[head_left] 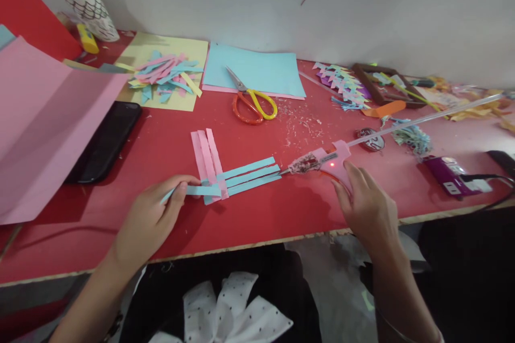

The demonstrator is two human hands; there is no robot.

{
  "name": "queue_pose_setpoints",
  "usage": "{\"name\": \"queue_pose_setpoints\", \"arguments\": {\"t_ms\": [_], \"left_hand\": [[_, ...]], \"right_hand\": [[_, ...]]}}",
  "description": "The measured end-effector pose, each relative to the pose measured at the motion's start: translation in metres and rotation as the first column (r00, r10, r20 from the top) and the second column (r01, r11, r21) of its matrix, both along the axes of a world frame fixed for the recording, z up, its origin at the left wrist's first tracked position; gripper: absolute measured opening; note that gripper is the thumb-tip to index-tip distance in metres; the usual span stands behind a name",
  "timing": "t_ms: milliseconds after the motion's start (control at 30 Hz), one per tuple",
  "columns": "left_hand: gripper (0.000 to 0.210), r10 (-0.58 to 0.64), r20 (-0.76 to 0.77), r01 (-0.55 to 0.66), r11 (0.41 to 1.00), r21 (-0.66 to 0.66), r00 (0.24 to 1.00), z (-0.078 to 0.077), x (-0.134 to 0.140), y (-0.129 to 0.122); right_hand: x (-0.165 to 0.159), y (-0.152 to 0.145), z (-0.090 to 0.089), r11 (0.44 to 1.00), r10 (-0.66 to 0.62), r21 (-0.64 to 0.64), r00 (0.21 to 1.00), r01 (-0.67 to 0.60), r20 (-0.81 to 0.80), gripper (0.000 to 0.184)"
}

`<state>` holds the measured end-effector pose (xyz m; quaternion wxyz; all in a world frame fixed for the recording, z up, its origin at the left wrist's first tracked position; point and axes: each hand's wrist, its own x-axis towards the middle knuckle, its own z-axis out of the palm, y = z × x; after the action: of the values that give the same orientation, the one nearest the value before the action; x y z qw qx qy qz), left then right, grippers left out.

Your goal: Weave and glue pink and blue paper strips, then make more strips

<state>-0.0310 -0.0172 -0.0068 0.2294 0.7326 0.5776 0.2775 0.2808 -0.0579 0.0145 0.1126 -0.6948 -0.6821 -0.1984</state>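
Observation:
My left hand (163, 206) pinches a blue paper strip (203, 191) between thumb and fingers, at the left end of a small weave. In that weave, pink paper strips (206, 150) run away from me and blue paper strips (253, 176) run to the right, crossing at one corner. My right hand (368, 206) is wrapped round the handle of a pink hot glue gun (341, 163) with a red light lit. Its metal nozzle points left, at the right ends of the blue strips; whether it touches them I cannot tell. A long clear glue stick (426, 118) sticks out of its back.
Scissors (251, 104) lie behind the weave, near blue sheets (257, 67) and a pile of cut strips (164, 75). A black phone (107, 142) sits left, partly under pink paper (48, 134). A purple power adapter (450, 176) with a cord lies right.

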Motion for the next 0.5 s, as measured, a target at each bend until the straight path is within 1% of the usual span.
{"name": "queue_pose_setpoints", "arguments": {"t_ms": [200,367,433,500], "left_hand": [[0.032,-0.018,-0.006,0.018,0.999,0.05,1.0,0.004,0.001,0.003],[0.033,-0.037,-0.022,0.038,0.999,0.024,0.999,0.006,0.002,0.001],[0.034,-0.039,-0.036,0.039,0.999,0.016,0.999,0.007,0.003,-0.001],[0.037,-0.042,-0.045,0.043,0.999,0.021,0.998,0.007,0.005,-0.003]], "right_hand": [[0.009,0.002,0.0,0.999,-0.038,-0.003,0.999,0.038,-0.018,0.035],[0.019,0.025,-0.002,0.992,-0.121,-0.049,0.991,0.118,-0.049,0.044],[0.017,0.034,-0.001,0.992,-0.109,-0.067,0.993,0.105,-0.055,0.043],[0.009,0.04,0.004,0.994,-0.08,-0.073,0.995,0.076,-0.056,0.041]]}}
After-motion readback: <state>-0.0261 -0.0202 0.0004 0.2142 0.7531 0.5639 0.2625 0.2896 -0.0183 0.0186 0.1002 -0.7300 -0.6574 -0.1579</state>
